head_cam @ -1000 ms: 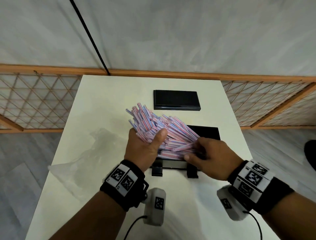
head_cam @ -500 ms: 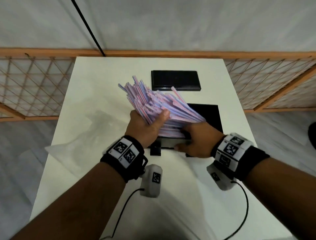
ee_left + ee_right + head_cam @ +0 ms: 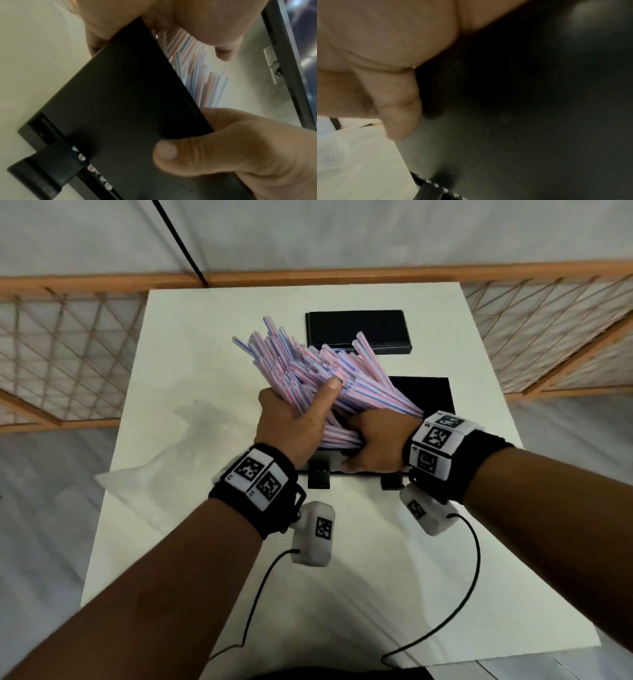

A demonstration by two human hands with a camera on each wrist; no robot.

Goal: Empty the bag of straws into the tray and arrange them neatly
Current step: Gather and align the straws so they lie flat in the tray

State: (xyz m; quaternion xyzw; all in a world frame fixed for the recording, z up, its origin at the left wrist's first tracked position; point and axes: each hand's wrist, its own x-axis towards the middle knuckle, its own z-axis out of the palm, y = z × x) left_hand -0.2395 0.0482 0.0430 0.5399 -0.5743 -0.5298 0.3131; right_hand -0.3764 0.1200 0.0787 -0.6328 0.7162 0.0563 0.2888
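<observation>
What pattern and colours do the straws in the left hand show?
The straws are white with thin red and blue lengthwise stripes, clearest in the head view.

Straw bundle [image 3: 308,378] fans over tray [image 3: 435,392], blocking it from above; black lid [image 3: 358,332] behind; crumpled bag [image 3: 164,453] left; bare table [image 3: 359,594] near side.

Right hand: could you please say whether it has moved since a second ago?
Yes: the right hand has shifted left along the near edge of the tray, toward the left hand.
</observation>
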